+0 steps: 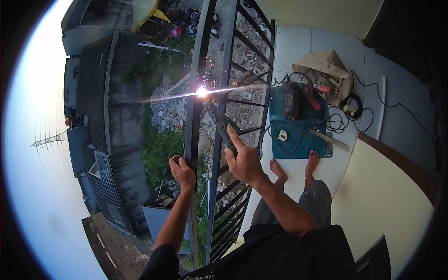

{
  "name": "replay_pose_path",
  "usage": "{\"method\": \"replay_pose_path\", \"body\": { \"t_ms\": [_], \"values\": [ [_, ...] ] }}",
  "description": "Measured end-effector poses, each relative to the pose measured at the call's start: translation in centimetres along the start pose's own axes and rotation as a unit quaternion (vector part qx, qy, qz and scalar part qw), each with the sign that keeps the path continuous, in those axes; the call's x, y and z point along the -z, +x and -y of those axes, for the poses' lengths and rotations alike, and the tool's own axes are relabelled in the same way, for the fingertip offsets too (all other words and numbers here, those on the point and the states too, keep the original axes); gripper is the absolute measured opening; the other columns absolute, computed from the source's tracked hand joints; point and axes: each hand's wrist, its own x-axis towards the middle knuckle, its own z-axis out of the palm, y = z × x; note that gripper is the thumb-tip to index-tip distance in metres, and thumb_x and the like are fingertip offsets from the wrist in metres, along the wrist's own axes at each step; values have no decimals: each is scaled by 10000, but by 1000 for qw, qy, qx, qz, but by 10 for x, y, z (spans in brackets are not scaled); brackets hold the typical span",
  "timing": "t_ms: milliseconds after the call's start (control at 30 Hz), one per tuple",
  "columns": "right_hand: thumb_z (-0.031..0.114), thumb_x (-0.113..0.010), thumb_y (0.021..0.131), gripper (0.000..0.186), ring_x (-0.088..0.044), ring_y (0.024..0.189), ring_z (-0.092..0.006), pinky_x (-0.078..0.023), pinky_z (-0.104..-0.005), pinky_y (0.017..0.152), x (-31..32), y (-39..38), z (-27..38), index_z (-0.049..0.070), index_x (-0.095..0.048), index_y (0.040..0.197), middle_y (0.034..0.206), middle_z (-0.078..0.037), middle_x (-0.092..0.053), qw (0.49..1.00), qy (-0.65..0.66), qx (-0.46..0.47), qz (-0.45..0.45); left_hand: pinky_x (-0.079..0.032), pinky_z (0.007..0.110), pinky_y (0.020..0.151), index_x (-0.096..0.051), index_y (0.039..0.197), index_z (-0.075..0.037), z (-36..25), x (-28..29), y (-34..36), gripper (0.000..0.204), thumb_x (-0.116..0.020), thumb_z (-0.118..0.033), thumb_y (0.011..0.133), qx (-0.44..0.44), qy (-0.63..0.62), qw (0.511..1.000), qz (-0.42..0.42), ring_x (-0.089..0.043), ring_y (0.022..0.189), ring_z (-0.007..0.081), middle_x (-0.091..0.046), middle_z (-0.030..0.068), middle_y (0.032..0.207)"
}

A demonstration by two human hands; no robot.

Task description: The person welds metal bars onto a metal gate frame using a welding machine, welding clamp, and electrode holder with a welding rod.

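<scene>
My right hand is closed around the grip of a dark welding electrode holder, index finger stretched along it. The holder's head points up at a dark metal rail. A blinding arc burns at the rail, throwing sparks upward; its glare hides the tip and the joint. Lower down, my left hand curls its fingers over the same rail. Beyond the arc to the right, what looks like a ground clamp is fixed to the railing bars.
My bare feet stand at a green mat on pale tiles. On it are a dark welding machine, a tape measure and cables. A brown sack, coiled black cable and white pipe lie beyond. Past the railing, rubble lies below.
</scene>
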Motion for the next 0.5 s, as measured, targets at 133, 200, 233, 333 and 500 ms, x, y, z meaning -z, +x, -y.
{"method": "replay_pose_path", "body": {
  "t_ms": [133, 200, 233, 333, 500],
  "values": [
    [128, -591, 938, 659, -688, 603, -389, -503, -468, 553, 2, -5, 1, 13, -352, 1541, 630, -229, -631, 998, 31, -14, -48, -474, 373, 799, -589, 1049, 9, 3, 0, 1, 189, -502, -152, 1003, -4, 8, 1000, -7, -586, 827, 234, -617, 115, 921],
    [129, -589, 940, 661, -688, 594, -374, -499, -461, 545, 10, -8, 1, 16, -347, 1545, 629, -222, -629, 997, 31, -30, -57, -474, 372, 797, -589, 1045, 7, 1, 0, 1, 189, -500, -154, 1002, -8, 9, 1000, -3, -584, 824, 232, -617, 112, 921],
    [130, -587, 941, 662, -685, 597, -383, -497, -464, 546, 13, -9, 0, 17, -342, 1546, 635, -227, -632, 997, 41, -40, -45, -473, 372, 798, -589, 1041, 7, 0, 1, 0, 190, -498, -155, 1002, -2, 7, 1000, -3, -584, 825, 233, -616, 113, 921],
    [135, -586, 944, 664, -673, 561, -331, -501, -423, 540, 16, -14, -16, 35, -344, 1554, 661, -214, -649, 997, 36, -25, -60, -469, 394, 811, -581, 1047, 13, -6, 1, 0, 199, -492, -159, 999, 6, 6, 1000, 10, -589, 848, 267, -615, 139, 934],
    [137, -590, 945, 666, -670, 527, -256, -503, -374, 527, 19, -22, -27, 63, -352, 1562, 674, -199, -660, 997, 19, -3, -77, -466, 416, 818, -571, 1059, 18, -4, 1, 1, 212, -481, -166, 1002, 15, -2, 1000, 20, -594, 865, 298, -618, 162, 949]
  ]
}}
